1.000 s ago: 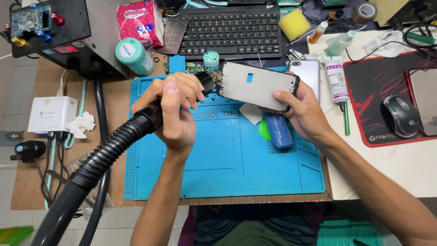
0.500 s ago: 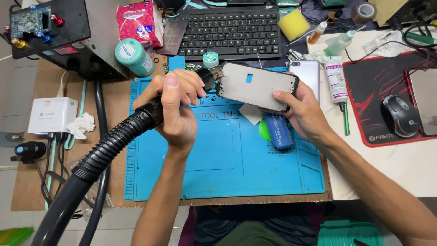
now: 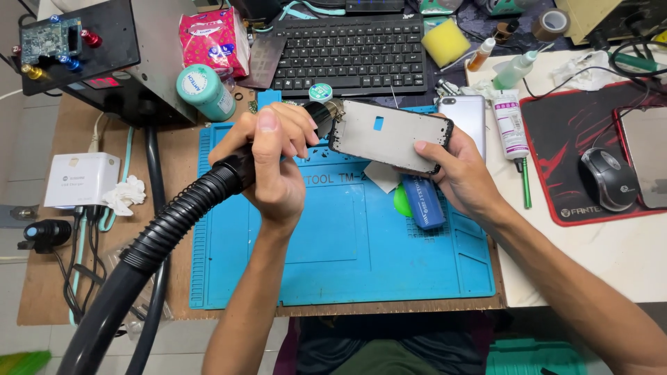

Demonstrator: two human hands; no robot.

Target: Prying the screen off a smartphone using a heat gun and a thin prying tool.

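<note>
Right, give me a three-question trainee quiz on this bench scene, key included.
1. Which hand holds the hot-air nozzle with the black ribbed hose?
2. True or false: the phone frame lies flat on the blue mat.
3. The mouse sits on: A) the blue mat, B) a red and black pad, C) the keyboard.

Key: 1. The left hand. 2. False; the right hand holds it up. 3. B.

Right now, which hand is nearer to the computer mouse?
The right hand. It holds the phone frame over the blue mat, not far from the mouse on the red pad. The left hand grips the black hose tool farther away.
</note>
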